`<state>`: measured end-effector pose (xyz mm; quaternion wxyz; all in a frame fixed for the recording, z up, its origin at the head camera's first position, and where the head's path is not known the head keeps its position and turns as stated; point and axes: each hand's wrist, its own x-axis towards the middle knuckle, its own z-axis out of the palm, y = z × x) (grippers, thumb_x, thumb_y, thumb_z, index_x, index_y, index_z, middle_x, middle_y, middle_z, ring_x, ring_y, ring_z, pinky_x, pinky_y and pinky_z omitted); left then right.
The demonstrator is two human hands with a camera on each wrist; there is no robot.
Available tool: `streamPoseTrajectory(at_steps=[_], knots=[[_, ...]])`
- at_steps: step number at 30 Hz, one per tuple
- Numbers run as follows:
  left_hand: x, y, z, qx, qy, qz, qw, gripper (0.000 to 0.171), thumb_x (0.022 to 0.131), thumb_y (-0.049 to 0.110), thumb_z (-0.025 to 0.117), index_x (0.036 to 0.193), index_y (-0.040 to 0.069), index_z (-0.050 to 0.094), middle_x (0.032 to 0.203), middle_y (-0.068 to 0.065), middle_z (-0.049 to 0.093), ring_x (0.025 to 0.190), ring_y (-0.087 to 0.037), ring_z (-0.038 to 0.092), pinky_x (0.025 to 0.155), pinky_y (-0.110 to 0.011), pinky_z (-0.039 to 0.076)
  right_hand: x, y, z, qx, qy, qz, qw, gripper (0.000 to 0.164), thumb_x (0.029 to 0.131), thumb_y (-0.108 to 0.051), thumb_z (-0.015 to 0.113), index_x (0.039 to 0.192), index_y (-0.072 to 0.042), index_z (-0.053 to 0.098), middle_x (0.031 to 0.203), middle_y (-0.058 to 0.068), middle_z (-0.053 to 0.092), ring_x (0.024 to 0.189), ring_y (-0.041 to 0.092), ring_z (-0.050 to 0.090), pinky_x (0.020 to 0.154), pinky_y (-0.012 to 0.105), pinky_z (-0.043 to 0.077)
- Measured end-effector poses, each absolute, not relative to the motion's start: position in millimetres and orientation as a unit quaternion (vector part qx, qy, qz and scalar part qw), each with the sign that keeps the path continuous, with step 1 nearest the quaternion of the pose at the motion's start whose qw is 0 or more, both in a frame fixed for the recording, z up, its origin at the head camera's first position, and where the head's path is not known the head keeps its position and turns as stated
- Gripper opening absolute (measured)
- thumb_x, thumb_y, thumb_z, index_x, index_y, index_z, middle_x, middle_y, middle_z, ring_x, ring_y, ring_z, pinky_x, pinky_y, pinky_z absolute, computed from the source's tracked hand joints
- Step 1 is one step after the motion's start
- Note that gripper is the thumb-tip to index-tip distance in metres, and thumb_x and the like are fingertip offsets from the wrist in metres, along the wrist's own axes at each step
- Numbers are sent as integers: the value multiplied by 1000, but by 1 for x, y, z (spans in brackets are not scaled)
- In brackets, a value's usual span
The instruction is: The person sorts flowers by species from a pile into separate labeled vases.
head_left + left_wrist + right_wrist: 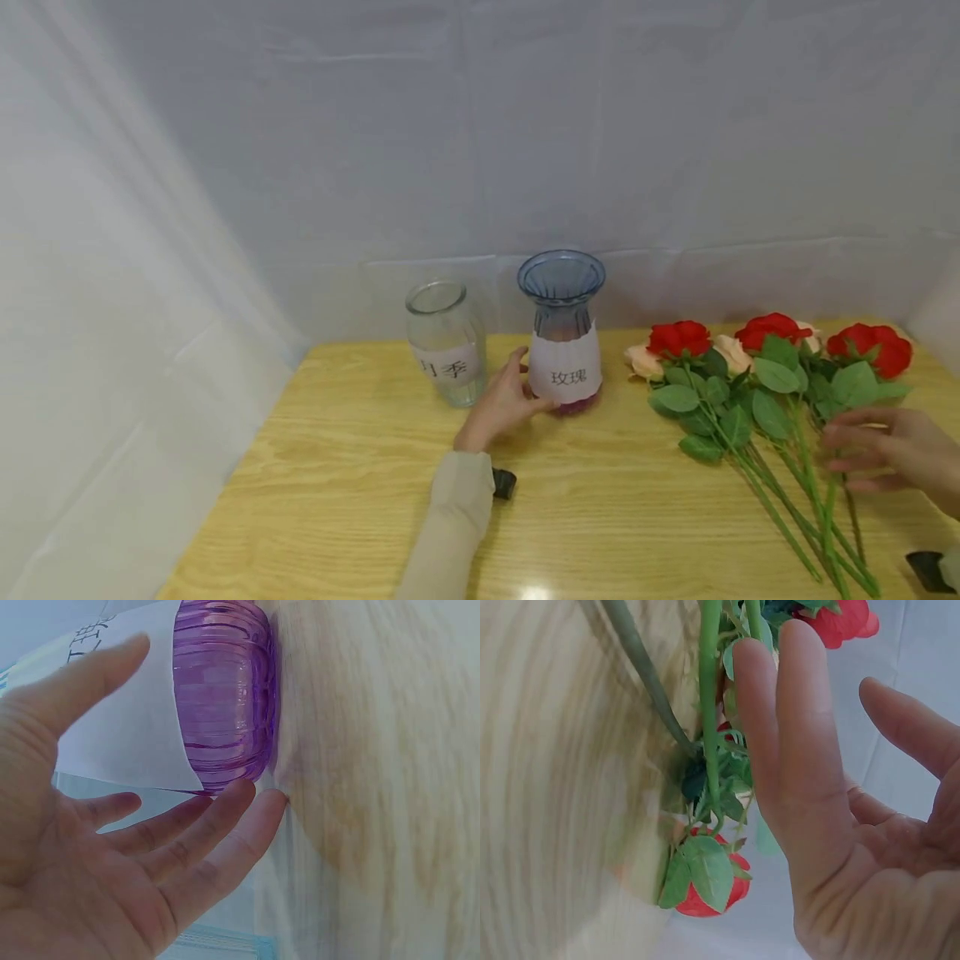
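My left hand is at the lower left side of a glass vase, blue at the top and purple at the base, with a white paper label. In the left wrist view the thumb lies in front of the label and the spread fingers reach beside the purple base; whether they touch it I cannot tell. On the right, my right hand hovers by the green stems of several flowers, fingers loosely extended and holding nothing. Red flowers and pale peach flowers lie there with their leaves.
Left of the blue vase stands a clear glass vase with its own paper label. Both vases are upright on the wooden table. A pale sheet hangs behind the table's back edge.
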<state>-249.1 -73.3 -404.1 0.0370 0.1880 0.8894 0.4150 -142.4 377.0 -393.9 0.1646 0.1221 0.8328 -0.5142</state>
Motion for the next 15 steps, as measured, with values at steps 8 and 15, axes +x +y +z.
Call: streamPoseTrajectory(at_steps=[8,15], knots=[[-249,-72,-403,195,895,399,34,88,88,26,82,154,-3,30,144,-25,52,119,-34,61,101,-46,48,-143,371,-397,119,827,-518,183,63,108,-22,48,137,29,23,97,10,75,84,24,74,72,43,61],[-249,-72,-404,190,900,390,40,88,89,29,81,154,-2,30,144,-23,52,114,-32,62,98,-45,50,-147,366,-397,126,826,-515,191,64,106,-20,52,138,29,26,96,6,74,83,25,74,72,43,61]])
